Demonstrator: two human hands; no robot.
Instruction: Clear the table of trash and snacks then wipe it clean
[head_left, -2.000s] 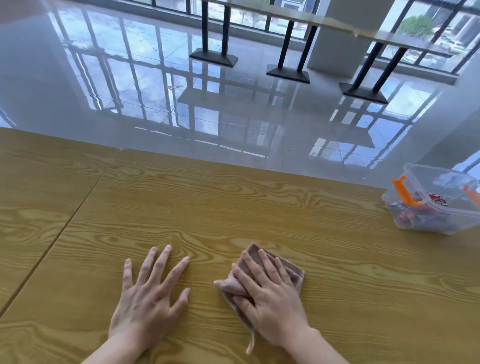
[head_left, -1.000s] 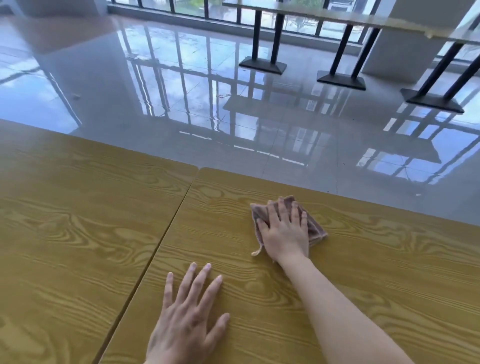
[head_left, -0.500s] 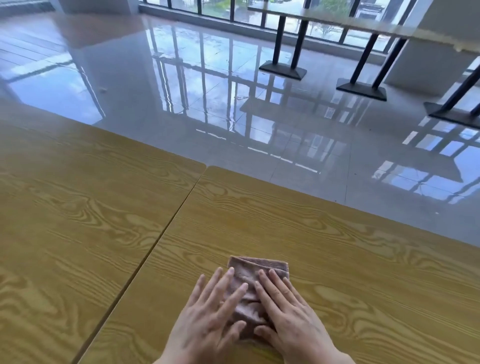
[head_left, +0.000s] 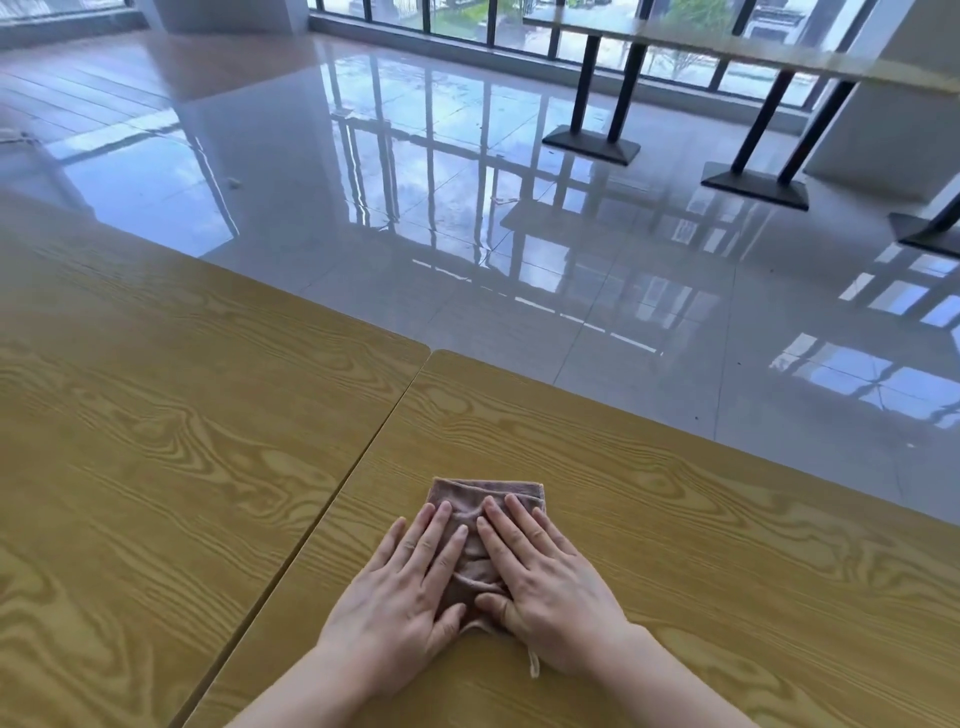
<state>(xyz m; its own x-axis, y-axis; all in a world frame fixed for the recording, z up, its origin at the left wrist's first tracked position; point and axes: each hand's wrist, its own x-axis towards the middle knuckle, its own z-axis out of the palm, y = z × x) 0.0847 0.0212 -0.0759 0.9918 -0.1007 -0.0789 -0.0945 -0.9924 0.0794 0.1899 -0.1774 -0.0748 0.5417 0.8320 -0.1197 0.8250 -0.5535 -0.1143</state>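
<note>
Two bare hands lie flat on a small cloth (head_left: 485, 525) on a wooden table (head_left: 675, 545). The cloth is pinkish brown and folded. It sits near the close edge of the table, just right of a thin gap (head_left: 332, 499) where this table meets a second table (head_left: 156, 441) on the left.

The left hand (head_left: 410, 592) is palm down on the left part of the cloth. Its fingers are stretched out and spread a little, and it is not closed around anything. Part of this hand is on the cloth and part is on the bare wood.

The right hand (head_left: 545, 587) is palm down on the right part of the cloth. Its fingers are out straight too, pressing flat, with no grip on anything. The two thumbs nearly meet at the near edge of the cloth, and a strip of cloth shows between the hands.

The far edge of the cloth sticks out past the fingertips. A thin loop (head_left: 533, 662) of string hangs from the near side, by the right wrist.

Both tables have a yellow wood pattern with dark wavy lines.

Past the tables there is a shiny tiled floor (head_left: 467, 208). It mirrors the windows (head_left: 467, 21) at the back. A long counter (head_left: 727, 47) on black legs stands by the windows.
</note>
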